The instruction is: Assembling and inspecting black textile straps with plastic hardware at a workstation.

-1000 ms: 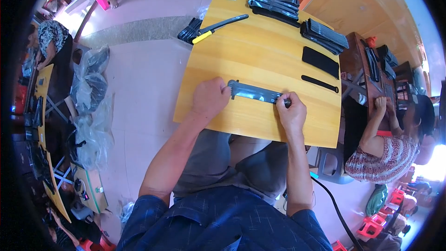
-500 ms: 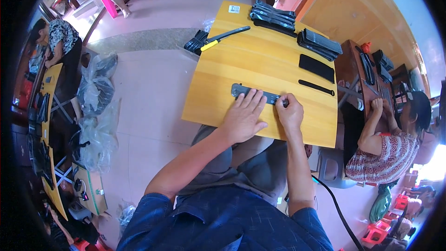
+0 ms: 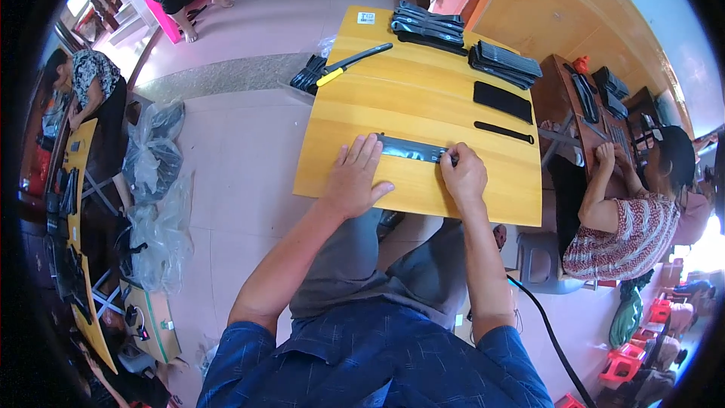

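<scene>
A narrow, shiny dark grey plastic packet lies flat on the yellow wooden table. What is inside it cannot be made out. My left hand rests palm down with fingers stretched, its fingertips over the packet's left end. At the other end my right hand is closed, thumb and fingers pinching the packet's tip. Beyond my right hand are a thin black strap with a small loop at its end and a wider black fabric strip.
Stacks of dark packets and [bundled packets] line the far edge. A yellow-handled tool and a black pile lie at the far left corner. A co-worker sits at the right; plastic bags stand on the floor left.
My left hand has slid left along the packet to its left end, uncovering the middle. My right hand still pinches the right end. The whole view has shifted slightly.
</scene>
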A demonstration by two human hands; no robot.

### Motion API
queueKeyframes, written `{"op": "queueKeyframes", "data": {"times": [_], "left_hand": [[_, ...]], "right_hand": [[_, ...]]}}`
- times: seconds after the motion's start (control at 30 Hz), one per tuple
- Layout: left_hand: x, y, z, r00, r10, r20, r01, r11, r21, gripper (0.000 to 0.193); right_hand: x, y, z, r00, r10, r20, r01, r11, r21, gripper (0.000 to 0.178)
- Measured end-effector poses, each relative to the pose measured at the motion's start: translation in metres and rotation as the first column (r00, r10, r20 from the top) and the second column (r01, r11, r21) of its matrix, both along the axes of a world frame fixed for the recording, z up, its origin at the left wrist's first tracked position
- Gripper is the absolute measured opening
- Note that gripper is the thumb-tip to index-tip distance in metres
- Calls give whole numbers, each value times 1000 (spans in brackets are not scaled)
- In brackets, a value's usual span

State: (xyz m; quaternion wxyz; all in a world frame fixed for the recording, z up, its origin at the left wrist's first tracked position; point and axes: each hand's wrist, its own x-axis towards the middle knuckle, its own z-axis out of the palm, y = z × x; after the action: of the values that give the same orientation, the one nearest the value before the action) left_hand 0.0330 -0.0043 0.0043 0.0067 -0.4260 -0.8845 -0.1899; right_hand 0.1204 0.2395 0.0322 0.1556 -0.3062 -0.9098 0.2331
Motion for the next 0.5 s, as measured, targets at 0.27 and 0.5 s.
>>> {"op": "queueKeyframes", "data": {"times": [0.27,0.5], "left_hand": [[0,3,-2,1000,-1,11,1,1000,-14,85],[-1,4,-3,1000,6,20,-5,998,-56,80]], "right_hand": [[15,-56,7,878,478,-24,-429,810,401,71],[16,-56,-23,810,567,152,-586,770,252,90]]}}
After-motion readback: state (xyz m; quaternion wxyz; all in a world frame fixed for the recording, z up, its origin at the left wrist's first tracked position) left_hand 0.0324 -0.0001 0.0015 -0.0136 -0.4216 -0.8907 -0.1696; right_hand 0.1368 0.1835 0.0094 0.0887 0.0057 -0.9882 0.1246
